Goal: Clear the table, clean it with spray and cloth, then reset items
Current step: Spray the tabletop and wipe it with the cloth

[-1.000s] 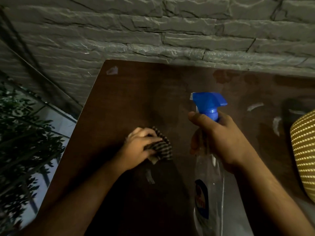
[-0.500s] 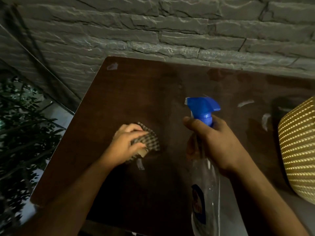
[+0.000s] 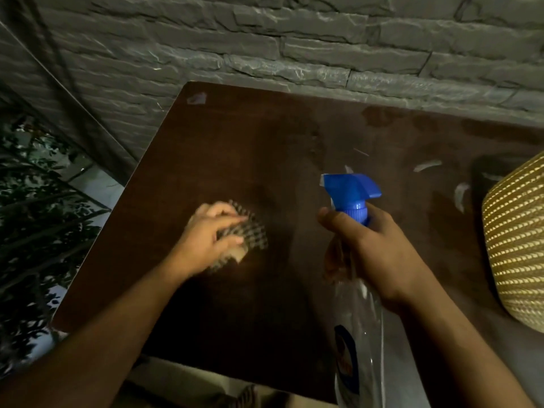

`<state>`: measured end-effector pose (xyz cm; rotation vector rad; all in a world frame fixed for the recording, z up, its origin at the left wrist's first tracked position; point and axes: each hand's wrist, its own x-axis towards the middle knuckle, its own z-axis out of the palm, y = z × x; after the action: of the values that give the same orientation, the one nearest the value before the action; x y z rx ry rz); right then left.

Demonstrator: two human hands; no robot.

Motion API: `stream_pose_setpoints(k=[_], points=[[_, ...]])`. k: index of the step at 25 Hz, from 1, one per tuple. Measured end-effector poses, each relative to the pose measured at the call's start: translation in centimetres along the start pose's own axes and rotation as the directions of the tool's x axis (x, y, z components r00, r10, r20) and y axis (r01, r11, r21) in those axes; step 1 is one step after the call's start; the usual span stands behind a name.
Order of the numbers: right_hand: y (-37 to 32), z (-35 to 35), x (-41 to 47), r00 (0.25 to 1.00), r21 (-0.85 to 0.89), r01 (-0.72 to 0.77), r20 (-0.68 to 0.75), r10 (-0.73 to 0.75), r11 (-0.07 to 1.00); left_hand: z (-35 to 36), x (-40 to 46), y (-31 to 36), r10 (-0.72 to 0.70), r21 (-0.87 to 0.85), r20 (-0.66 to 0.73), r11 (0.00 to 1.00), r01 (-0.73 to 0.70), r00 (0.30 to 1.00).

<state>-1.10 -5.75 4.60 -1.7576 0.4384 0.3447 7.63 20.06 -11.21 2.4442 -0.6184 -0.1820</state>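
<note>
A dark brown table (image 3: 265, 148) fills the middle of the view. My left hand (image 3: 206, 240) grips a bunched checkered cloth (image 3: 250, 231) and presses it on the tabletop left of centre; the hand is motion-blurred. My right hand (image 3: 374, 251) holds a clear spray bottle (image 3: 359, 334) by the neck, lifted above the table. Its blue trigger head (image 3: 350, 189) points left toward the cloth. White smears (image 3: 426, 165) mark the table surface at the right.
A yellow woven object (image 3: 518, 245) sits at the table's right edge. A grey stone-brick wall (image 3: 294, 48) runs along the far side. Leafy plants (image 3: 38, 225) stand off the table's left edge. A small pale patch (image 3: 196, 98) lies at the far left corner.
My left hand has slid the cloth leftward across the tabletop. The view has tilted down, showing the table's near edge. My right hand still holds the bottle.
</note>
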Motion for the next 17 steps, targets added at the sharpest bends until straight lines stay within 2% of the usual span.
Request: stream_pose_setpoints(k=[2, 3, 4, 6, 8, 9, 10, 12, 14, 16, 17], points=[[0.0, 1.2, -0.3, 1.0, -0.016, 0.021, -0.004, -0.021, 1.0, 0.2, 4.7, 0.3, -0.131, 0.074, -0.092, 0.988, 0.138, 0.987], [-0.1, 1.8, -0.6, 1.0, -0.012, 0.025, 0.001, -0.025, 1.0, 0.8, 5.6, 1.8, -0.169, 0.113, -0.078, 0.978, 0.177, 0.983], [-0.1, 2.3, -1.0, 1.0, -0.002, 0.025, 0.008, -0.025, 1.0, 1.7, 5.1, 3.4, -0.175, 0.121, -0.004, 0.977, 0.174, 0.985], [-0.3, 2.8, -1.8, 1.0, 0.008, 0.027, 0.014, -0.027, 1.0, 3.2, -0.1, 5.0, 0.011, 0.083, 0.152, 0.996, -0.024, 0.988], [-0.2, 3.0, -2.9, 1.0, 0.002, 0.02, -0.005, -0.02, 1.0, 2.3, -7.2, 4.2, 0.166, -0.024, 0.202, 0.986, -0.165, 0.965], [-0.1, 3.0, -3.4, 1.0, 0.005, 0.016, -0.013, -0.016, 1.0, 1.0, -8.6, 2.7, 0.176, -0.029, 0.178, 0.984, -0.174, 0.968], [-0.1, 3.0, -4.0, 1.0, 0.01, 0.015, -0.02, -0.015, 1.0, 0.0, -8.3, 0.8, 0.131, -0.013, 0.128, 0.991, -0.131, 0.983], [0.1, 3.2, -5.0, 0.999, 0.023, 0.01, -0.032, -0.009, 1.0, -1.2, -4.4, -1.3, -0.049, 0.041, -0.019, 0.998, 0.05, 0.999], [0.3, 3.5, -5.5, 1.0, 0.026, 0.021, -0.023, -0.021, 0.999, -0.1, -0.3, 0.2, -0.164, 0.106, -0.085, 0.979, 0.173, 0.983], [0.7, 3.7, -6.0, 0.999, 0.025, 0.035, -0.007, -0.035, 0.999, 2.6, -0.7, 4.2, -0.141, 0.101, 0.021, 0.985, 0.138, 0.99], [0.9, 3.7, -6.3, 0.999, 0.027, 0.037, -0.001, -0.037, 0.999, 3.7, -3.1, 5.7, -0.046, 0.083, 0.088, 0.996, 0.038, 0.995]])
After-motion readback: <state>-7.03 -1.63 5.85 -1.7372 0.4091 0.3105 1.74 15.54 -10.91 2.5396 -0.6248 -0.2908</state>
